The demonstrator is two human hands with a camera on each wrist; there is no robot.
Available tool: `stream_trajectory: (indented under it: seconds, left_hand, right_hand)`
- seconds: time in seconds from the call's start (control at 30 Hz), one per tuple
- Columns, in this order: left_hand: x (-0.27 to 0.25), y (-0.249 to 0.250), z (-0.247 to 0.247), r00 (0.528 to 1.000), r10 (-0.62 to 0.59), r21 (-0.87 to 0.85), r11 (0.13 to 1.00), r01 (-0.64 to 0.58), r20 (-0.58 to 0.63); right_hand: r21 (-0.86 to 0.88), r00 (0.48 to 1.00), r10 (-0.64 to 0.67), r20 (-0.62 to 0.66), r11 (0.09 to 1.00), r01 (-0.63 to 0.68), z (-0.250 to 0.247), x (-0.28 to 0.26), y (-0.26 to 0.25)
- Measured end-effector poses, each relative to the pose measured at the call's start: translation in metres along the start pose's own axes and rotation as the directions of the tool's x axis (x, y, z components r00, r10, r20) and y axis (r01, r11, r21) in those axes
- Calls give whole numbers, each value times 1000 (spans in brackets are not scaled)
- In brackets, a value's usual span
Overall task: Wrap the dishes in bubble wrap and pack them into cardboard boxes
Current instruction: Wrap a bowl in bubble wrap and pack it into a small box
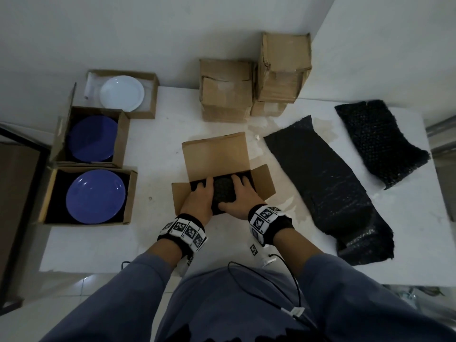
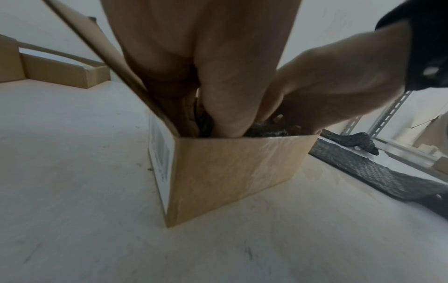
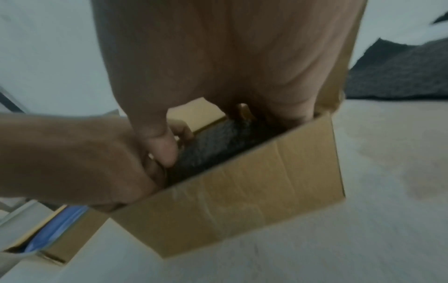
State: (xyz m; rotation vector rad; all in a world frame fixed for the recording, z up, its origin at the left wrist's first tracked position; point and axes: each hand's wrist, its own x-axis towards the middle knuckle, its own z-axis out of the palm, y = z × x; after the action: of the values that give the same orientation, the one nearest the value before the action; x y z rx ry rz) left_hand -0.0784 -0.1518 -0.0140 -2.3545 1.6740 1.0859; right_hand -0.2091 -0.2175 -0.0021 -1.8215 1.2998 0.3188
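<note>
An open cardboard box (image 1: 214,154) sits mid-bench, holding a bundle (image 1: 223,193) in black bubble wrap (its contents are hidden). At nine o'clock, three open boxes hold a white plate (image 1: 122,93) and two blue plates (image 1: 95,196). The left hand (image 1: 197,201) and right hand (image 1: 240,197) grip the bundle's sides, fingers curled inside the box.

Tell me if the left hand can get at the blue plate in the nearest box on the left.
Probably yes, once freed: the left hand now holds the wrapped bundle, but the blue plate lies uncovered in its open box, with bare table between.
</note>
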Motion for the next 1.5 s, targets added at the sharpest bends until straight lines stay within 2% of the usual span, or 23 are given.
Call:
stream_trajectory:
  seconds: [0.1,0.17,0.3,0.4,0.5,0.63,0.73,0.83,0.9,1.1,1.37,1.5]
  left_hand:
    - [0,-3,-1,1000,-2,-42,999,2,14]
    - [-1,-5,-2,999,-41,-137,990,41,6]
    - [-5,-5,-2,990,-120,-356,925,137,68]
    - [-7,-1,1,985,-123,-440,883,164,121]
    - [-8,3,-2,973,-152,-464,859,218,176]
    - [-8,0,-10,970,-122,-471,857,210,212]
    - [-9,-3,-17,970,-135,-459,862,217,204]
    - [-11,0,-23,975,-173,-413,885,216,139]
    - [-11,2,-25,980,-169,-389,900,198,109]
    - [-6,0,-21,973,-153,-463,859,218,174]
    - [-2,3,-17,964,-181,-451,856,252,193]
    - [-1,3,-15,964,-173,-424,872,245,202]
  right_hand:
    - [-19,994,-57,-91,998,56,-8,-4,-3]
    - [2,985,-56,-164,998,57,-10,-6,-4]
    - [134,994,91,-64,988,-82,-2,-4,-5]
    - [113,992,123,-27,986,-119,7,2,-6]
    - [106,991,132,-23,986,-129,7,5,-6]
    - [-2,995,98,7,995,-98,5,3,-2]
    - [-53,999,20,-48,998,-22,4,-4,-2]
    - [-100,992,-50,-118,994,38,3,-11,-4]
    - [-62,988,-61,-140,997,53,3,-11,-4]
    - [95,997,31,-76,995,-23,13,-2,3]
    - [17,988,0,-155,1000,2,24,10,6]
    - [49,993,-3,-121,999,9,20,13,7]
